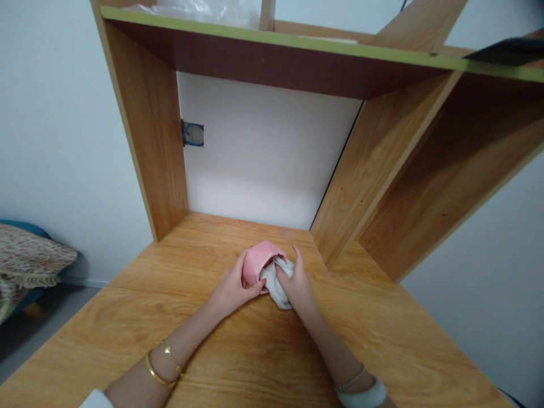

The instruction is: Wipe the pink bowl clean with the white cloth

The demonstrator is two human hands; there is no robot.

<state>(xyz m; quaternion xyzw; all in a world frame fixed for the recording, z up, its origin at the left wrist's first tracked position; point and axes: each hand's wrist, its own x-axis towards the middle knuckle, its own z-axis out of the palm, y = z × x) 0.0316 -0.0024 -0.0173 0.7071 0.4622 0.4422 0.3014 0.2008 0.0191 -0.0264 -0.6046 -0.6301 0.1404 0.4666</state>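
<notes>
A pink faceted bowl (pixel 256 260) is tipped on its side over the wooden desk, its opening turned toward my right hand. My left hand (pixel 234 286) grips it from the left, thumb on the near rim. In my right hand (pixel 298 284) is a white cloth (pixel 277 288), bunched partly inside the bowl's opening and hanging down below it. The thumb of my right hand presses into the cloth, while another finger is raised beside it. The cloth hides the bowl's inside.
The wood-grain desk (pixel 238 351) runs under both arms. A shelf (pixel 272 59) crosses above, with clear plastic wrapping (pixel 208 12) on it. Upright panels (pixel 147 130) stand on either side, and an open socket box (pixel 194 135) is in the back wall. A patterned throw (pixel 32 258) lies at far left.
</notes>
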